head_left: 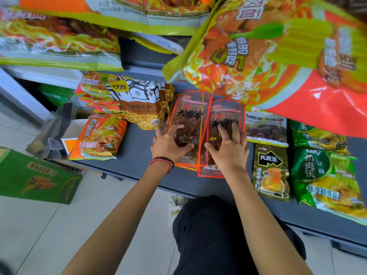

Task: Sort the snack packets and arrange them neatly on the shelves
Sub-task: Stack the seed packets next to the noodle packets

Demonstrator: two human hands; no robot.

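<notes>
- The left hand [170, 142] and right hand [228, 149] each press spread fingers on one of two red-edged packet stacks [188, 112], side by side mid-shelf [135, 155]; neither grip clasps anything.
- The packets look flat, light and slick, probably best squared by their long edges.
- Farther back, a blurred noodle bag [258, 56] overhangs, hiding the shelf's rear.

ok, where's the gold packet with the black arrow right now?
Head view, right of centre: the gold packet lies flat near the front edge of the grey shelf, between the right hand and the green noodle packet.
</notes>
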